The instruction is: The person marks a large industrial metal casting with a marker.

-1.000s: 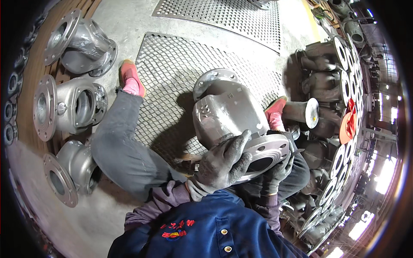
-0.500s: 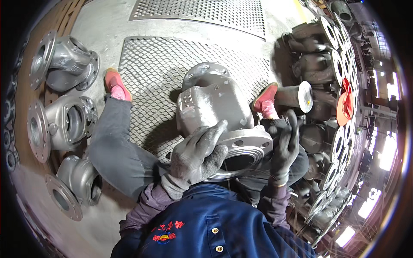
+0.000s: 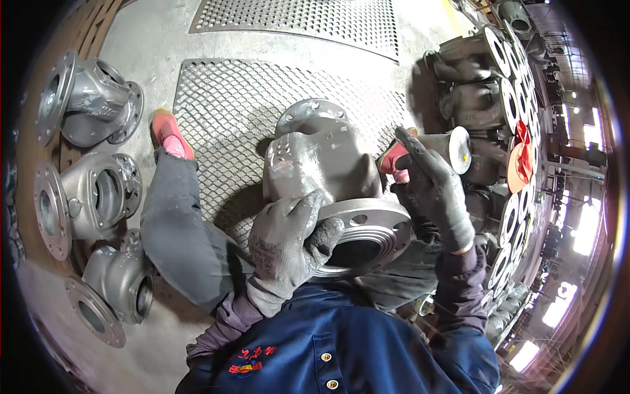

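A grey cast-metal valve body (image 3: 325, 161) stands between my knees, one flange at its far end and a ringed flange (image 3: 394, 220) with a round opening facing me. My left hand (image 3: 287, 240), in a grey work glove, is closed over the left edge of the near flange, thumb at the rim and fingers behind it. To the right of the valve body, my gloved right hand (image 3: 436, 190) is raised with its fingers stretched out. It looks apart from the casting, and I see nothing in it.
Under the casting lies a perforated metal plate (image 3: 223, 98). Similar valve bodies (image 3: 98, 190) stand in a column on the left. Stacked flanged castings (image 3: 476, 105) line the right side, with a red cloth (image 3: 520, 164) on them. A short flanged piece (image 3: 456, 150) lies near my right foot.
My right hand has moved up and away from my body, now farther forward beside the flange. My left hand has slid slightly left and down along the rim. The valve body stays almost in place.
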`<state>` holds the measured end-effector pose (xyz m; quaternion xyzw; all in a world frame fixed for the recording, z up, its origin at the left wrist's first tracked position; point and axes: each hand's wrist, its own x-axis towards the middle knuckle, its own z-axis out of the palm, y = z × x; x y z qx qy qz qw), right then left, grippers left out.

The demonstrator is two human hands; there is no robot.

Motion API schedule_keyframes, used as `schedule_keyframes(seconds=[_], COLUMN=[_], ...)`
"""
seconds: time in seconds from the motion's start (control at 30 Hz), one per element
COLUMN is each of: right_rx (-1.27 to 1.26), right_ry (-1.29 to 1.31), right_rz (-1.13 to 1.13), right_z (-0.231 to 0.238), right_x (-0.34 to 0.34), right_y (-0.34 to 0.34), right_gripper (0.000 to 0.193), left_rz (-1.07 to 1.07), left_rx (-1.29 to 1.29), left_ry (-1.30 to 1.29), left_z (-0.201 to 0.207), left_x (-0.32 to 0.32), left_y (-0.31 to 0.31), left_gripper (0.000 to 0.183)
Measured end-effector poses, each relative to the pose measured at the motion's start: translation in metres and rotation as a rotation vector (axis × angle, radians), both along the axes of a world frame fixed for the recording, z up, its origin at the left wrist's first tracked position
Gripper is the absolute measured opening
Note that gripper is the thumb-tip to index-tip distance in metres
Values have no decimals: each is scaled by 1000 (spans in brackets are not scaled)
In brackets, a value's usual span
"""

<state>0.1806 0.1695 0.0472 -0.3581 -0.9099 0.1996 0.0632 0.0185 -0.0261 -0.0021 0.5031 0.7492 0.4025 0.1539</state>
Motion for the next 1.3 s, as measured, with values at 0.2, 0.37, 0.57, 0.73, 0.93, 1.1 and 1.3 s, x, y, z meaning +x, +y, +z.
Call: schedule_keyframes(seconds=[0.2, 0.37, 0.57, 0.73, 0.93, 1.1, 1.3], right_rx=[-494, -770, -583, -597, -492, -145, -105], right_ry=[549, 797, 671, 713, 555, -17, -588], right_rz=[-248, -291, -244, -640, -631, -518, -250], right_z=[-35, -41, -60, -97, -152, -171, -170], right_x=[14, 15, 23, 64, 92, 101, 77], right_y=[-30, -66, -80, -32, -38, -40, 5], right_gripper=[44, 51, 45, 47, 43, 46, 57], left_rz=[-15, -115, -211, -210, -332, -520, -574], left_rx=[162, 176, 66, 143, 110, 167, 242], left_ry=[30, 138, 118, 205, 188, 273, 246], left_z=[-5, -6, -8, -8, 6, 9, 9], left_x=[-15, -36, -72, -71, -50, -40, -36], left_y=[13, 21, 32, 48, 61, 79, 96], left_gripper=[26, 24, 38, 42, 17, 28, 23])
